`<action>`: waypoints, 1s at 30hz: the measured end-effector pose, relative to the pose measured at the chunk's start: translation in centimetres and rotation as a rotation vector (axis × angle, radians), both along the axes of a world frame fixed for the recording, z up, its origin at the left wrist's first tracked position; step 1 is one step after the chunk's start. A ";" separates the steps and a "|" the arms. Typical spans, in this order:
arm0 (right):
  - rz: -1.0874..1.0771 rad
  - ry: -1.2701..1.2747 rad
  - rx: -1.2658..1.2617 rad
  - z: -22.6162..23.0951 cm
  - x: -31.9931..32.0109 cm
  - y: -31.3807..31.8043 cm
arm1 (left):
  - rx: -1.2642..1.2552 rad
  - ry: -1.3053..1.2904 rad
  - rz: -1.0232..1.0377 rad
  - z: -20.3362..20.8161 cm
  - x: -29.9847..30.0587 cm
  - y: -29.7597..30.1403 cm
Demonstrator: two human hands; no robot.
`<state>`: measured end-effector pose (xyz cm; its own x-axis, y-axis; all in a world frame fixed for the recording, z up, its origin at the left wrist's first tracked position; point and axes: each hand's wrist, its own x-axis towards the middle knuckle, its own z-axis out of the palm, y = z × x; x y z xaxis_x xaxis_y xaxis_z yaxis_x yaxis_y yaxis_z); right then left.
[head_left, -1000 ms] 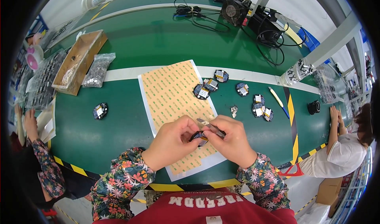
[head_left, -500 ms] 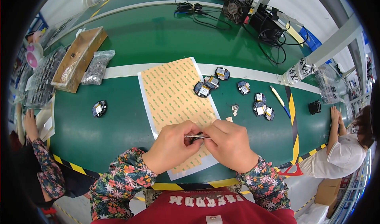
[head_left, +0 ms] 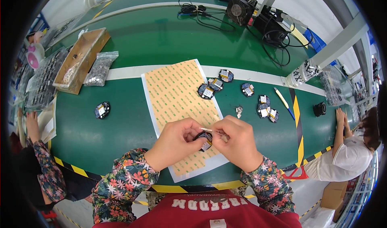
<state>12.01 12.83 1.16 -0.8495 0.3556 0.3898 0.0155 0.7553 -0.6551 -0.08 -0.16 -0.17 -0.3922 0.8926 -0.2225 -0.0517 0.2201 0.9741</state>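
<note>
My left hand [head_left: 172,142] is closed round the edge of a small round circuit board [head_left: 205,142], dark with a light patch in its middle. In my right hand [head_left: 238,142] is a thin pair of tweezers [head_left: 207,130], pinched between the fingers. Their tip points left, above the board and close to my left fingertips; something pale shows near it, too small to name. Under both hands lies a tan adhesive sheet [head_left: 173,85] with green print on a white backing.
Several similar round boards [head_left: 215,83] lie right of and on the sheet, one [head_left: 102,110] at left. Scraps [head_left: 239,111], a utility knife [head_left: 284,103], a black ring-shaped part [head_left: 319,109], a wooden box [head_left: 80,63] and a bag of small parts [head_left: 100,69] surround them. Co-workers sit both sides.
The board has tilted so that its face shows between my hands. My right hand has turned with the tweezers, whose tip has risen above the board.
</note>
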 end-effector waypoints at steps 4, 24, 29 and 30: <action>0.026 -0.042 -0.097 0.4 0.0 0.3 | 0.021 -0.027 -0.013 -0.3 -0.2 -0.1; 0.141 -0.114 0.352 0.7 0.2 -0.3 | -0.034 0.007 -0.063 -0.1 -0.2 0.0; 0.149 -0.111 0.411 0.4 0.1 -0.3 | 0.034 -0.102 -0.053 -0.5 -0.4 0.0; 0.146 -0.104 0.415 0.4 0.1 -0.3 | 0.035 -0.102 -0.053 -0.6 -0.5 0.0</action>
<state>12.15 12.51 1.55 -0.9213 0.0608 0.3841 -0.0608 0.9530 -0.2967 -0.58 -0.15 -0.73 -0.3215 0.9193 -0.2271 -0.1404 0.1909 0.9715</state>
